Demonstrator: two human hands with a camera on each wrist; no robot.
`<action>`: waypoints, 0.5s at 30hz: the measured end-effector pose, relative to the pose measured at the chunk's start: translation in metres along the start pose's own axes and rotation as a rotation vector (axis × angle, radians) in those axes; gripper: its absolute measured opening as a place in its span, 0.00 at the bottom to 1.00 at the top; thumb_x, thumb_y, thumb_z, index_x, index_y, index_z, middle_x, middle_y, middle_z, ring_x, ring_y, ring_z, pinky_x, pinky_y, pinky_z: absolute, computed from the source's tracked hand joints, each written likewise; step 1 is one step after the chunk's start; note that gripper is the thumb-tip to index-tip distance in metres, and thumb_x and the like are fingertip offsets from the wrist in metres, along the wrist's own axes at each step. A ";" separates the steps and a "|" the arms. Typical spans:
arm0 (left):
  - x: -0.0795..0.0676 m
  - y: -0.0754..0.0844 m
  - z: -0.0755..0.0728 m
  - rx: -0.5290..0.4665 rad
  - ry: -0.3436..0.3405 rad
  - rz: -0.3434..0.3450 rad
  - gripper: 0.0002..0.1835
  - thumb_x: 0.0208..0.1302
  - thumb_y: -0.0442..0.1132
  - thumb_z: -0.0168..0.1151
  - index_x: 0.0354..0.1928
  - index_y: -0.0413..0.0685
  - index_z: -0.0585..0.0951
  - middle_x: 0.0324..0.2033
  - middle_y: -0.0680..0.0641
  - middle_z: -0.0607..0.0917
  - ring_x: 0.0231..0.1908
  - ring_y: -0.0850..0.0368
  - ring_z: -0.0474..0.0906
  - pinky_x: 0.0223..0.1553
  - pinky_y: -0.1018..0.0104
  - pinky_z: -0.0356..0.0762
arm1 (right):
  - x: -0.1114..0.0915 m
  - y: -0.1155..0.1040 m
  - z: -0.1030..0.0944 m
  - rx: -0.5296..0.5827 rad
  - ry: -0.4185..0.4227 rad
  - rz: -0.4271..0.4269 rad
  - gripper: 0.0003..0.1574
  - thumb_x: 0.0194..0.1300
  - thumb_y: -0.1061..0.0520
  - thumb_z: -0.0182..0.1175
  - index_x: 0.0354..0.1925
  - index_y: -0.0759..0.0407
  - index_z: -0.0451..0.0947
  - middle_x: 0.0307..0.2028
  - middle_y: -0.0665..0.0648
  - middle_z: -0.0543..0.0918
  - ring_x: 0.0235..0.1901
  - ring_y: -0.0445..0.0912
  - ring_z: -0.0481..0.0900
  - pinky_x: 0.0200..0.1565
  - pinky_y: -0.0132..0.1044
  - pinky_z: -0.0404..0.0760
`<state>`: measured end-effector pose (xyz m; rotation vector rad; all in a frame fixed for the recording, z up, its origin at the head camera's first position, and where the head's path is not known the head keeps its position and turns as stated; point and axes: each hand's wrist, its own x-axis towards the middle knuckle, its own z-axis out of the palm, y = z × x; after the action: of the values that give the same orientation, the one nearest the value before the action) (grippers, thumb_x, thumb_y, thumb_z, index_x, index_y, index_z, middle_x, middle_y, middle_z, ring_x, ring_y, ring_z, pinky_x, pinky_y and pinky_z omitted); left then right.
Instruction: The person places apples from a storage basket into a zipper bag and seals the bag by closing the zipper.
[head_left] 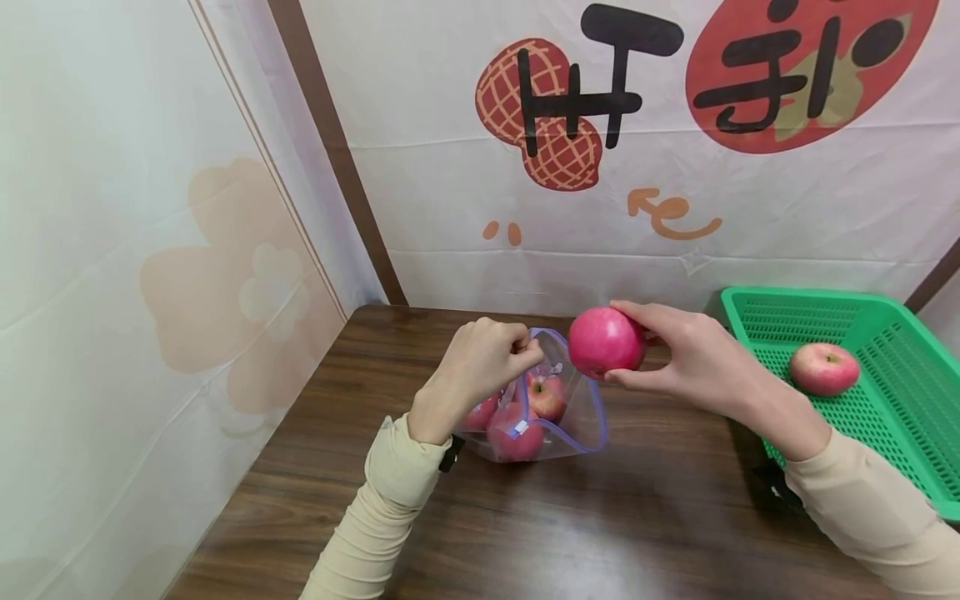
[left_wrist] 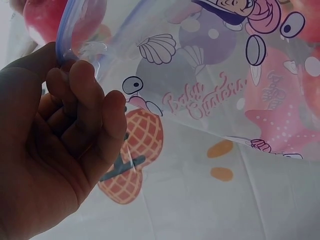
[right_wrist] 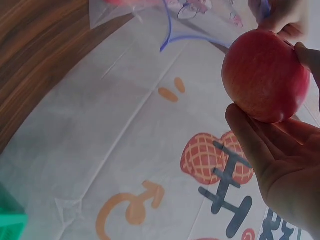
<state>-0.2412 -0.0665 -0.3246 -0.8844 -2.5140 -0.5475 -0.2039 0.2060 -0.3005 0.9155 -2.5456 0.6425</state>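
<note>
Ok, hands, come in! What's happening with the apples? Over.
Left hand pinching edge of bag. Right hand holding apple near bag's opening. More apples inside, another in basket. Way in looks unblocked.

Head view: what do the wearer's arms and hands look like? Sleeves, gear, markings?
Left sleeve and right sleeve: plain pale cream, long, wrinkled, no visible markings. A small black fitting shows by the left cuff, another by the right; details unclear. Left hand and right hand: five-fingered, no gloves or rings visible.
</note>
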 end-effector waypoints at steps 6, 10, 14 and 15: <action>0.000 -0.001 0.001 0.002 0.008 0.003 0.17 0.54 0.36 0.58 0.14 0.55 0.64 0.12 0.60 0.59 0.17 0.68 0.53 0.19 0.72 0.52 | 0.002 -0.005 0.013 0.012 -0.056 -0.054 0.49 0.47 0.42 0.78 0.65 0.55 0.73 0.51 0.51 0.83 0.41 0.38 0.83 0.40 0.36 0.85; 0.001 -0.001 0.001 -0.009 0.003 0.004 0.16 0.55 0.37 0.58 0.14 0.55 0.67 0.11 0.60 0.61 0.16 0.69 0.56 0.19 0.73 0.55 | 0.002 -0.007 0.023 0.012 -0.085 -0.066 0.48 0.48 0.41 0.77 0.64 0.54 0.73 0.51 0.51 0.83 0.42 0.38 0.82 0.41 0.36 0.85; 0.001 0.000 0.002 -0.015 0.016 0.008 0.15 0.55 0.36 0.59 0.14 0.54 0.68 0.11 0.60 0.62 0.16 0.68 0.56 0.19 0.73 0.55 | 0.003 -0.008 0.034 0.067 -0.103 -0.083 0.42 0.52 0.47 0.75 0.63 0.57 0.74 0.51 0.53 0.81 0.42 0.41 0.84 0.40 0.35 0.85; 0.001 0.000 0.002 -0.013 0.023 0.010 0.15 0.54 0.36 0.59 0.14 0.54 0.67 0.11 0.60 0.62 0.16 0.68 0.56 0.19 0.72 0.55 | 0.003 -0.008 0.037 0.079 -0.104 -0.089 0.39 0.54 0.49 0.74 0.62 0.57 0.74 0.51 0.53 0.81 0.42 0.41 0.84 0.40 0.34 0.84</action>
<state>-0.2424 -0.0651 -0.3258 -0.8897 -2.4869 -0.5684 -0.2075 0.1796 -0.3274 1.1096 -2.5684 0.6905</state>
